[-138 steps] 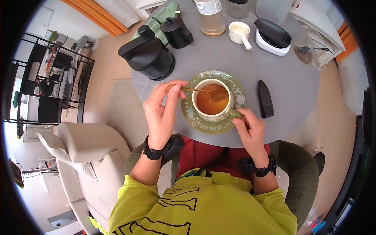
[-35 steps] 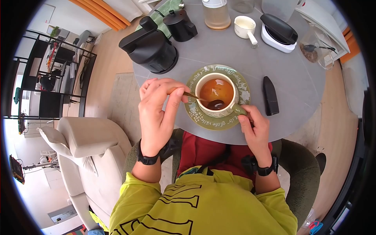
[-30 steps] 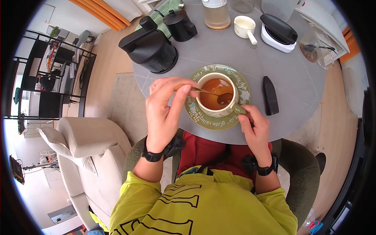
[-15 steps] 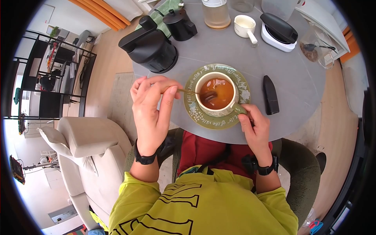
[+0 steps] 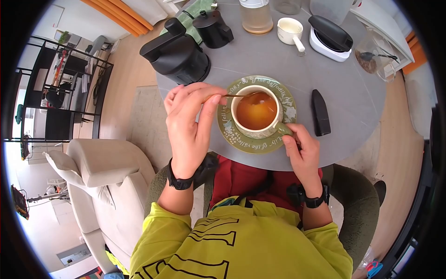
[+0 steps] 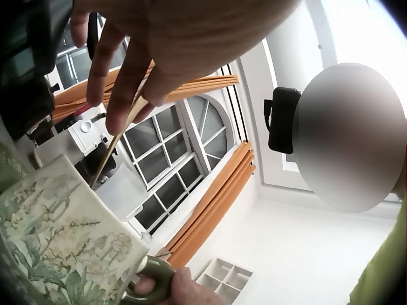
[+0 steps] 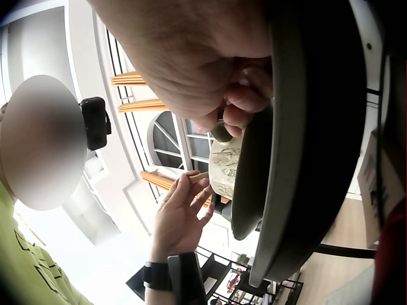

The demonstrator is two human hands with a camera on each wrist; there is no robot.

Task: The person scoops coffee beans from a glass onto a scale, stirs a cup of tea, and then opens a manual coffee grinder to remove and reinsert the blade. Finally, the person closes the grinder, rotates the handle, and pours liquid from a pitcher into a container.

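Note:
A cream cup [image 6: 67, 235] with a floral print stands on a green lettered saucer [image 5: 255, 148]. Amber-brown liquid [image 5: 257, 114] fills much of it. My left hand [image 5: 190, 123] pinches the handle of a slim spoon [image 5: 234, 96] between thumb and fingers, left of the cup. The spoon crosses the rim, and its bowl lies in the liquid near the far side. With my right hand [image 5: 303, 151] I grip the cup's green handle [image 5: 282, 129] at the lower right; in the right wrist view those fingers curl round it.
Behind stand a large black kettle-like jug [image 5: 179, 56], a smaller black pot [image 5: 213, 30], a glass container [image 5: 256, 18], a small white handled cup [image 5: 290, 31] and a white scale-like device [image 5: 330, 39]. A black elongated object [image 5: 320, 113] lies right of the saucer.
The spoon has circled in the liquid, its bowl going from near side to right, left, then far side. My right hand stays on the cup handle.

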